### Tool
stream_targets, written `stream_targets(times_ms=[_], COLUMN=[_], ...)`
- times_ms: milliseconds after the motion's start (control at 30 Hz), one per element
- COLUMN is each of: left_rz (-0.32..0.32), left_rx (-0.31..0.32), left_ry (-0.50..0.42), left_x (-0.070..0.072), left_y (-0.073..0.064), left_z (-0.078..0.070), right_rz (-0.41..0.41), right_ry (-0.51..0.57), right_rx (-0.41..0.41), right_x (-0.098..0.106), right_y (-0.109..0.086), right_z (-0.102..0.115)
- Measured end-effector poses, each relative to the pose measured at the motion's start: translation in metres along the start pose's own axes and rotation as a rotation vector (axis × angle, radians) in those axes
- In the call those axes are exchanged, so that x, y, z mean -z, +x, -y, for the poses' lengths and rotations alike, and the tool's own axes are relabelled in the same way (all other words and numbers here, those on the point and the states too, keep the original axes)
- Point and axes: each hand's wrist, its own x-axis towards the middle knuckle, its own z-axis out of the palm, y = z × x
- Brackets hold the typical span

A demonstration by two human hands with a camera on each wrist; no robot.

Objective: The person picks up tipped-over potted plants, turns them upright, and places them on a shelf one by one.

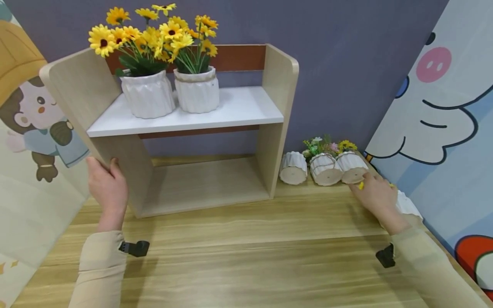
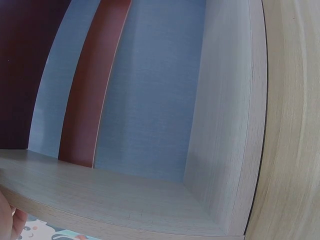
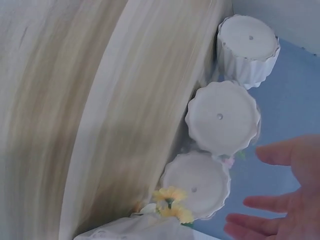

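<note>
A small two-tier wooden shelf (image 1: 208,184) stands on the table against the wall. My left hand (image 1: 108,184) grips the front edge of its left side panel; in the left wrist view only a bit of that hand (image 2: 11,220) shows at the lower left. Over at the right, my right hand (image 1: 375,196) hovers by a row of flowerpots lying on their sides. Its fingers are spread, with nothing between them in the right wrist view. The nearest pots are a white fluted pot (image 1: 352,167) with yellow flowers and another white pot (image 1: 408,204), partly hidden by the hand.
Two upright pots of yellow flowers, one white pot (image 1: 148,96) and one with twine (image 1: 197,92), stand on the white upper board (image 1: 246,100). Further tipped pots (image 1: 293,169) lie right of the shelf. Walls (image 1: 346,64) border the table (image 1: 246,256) behind and at both sides.
</note>
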Motion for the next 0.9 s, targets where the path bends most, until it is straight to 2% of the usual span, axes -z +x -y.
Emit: stream_targets(times_ms=[233, 500, 733, 900], left_rz=[0.009, 0.019, 0.013, 0.011], left_rx=[0.008, 0.029, 0.027, 0.023], left_ry=[-0.001, 0.000, 0.002, 0.004], left_x=[0.001, 0.002, 0.001, 0.001], left_y=[-0.001, -0.001, -0.001, -0.002], left_z=[-0.001, -0.002, -0.002, -0.002], right_rz=[0.062, 0.043, 0.112, 0.159], right_ry=[-0.023, -0.055, -0.039, -0.054], right_rx=[-0.077, -0.115, -0.142, -0.196], right_x=[0.003, 0.002, 0.000, 0.000], right_y=[-0.003, -0.007, -0.008, -0.007], right_z=[-0.007, -0.019, -0.031, -0.037])
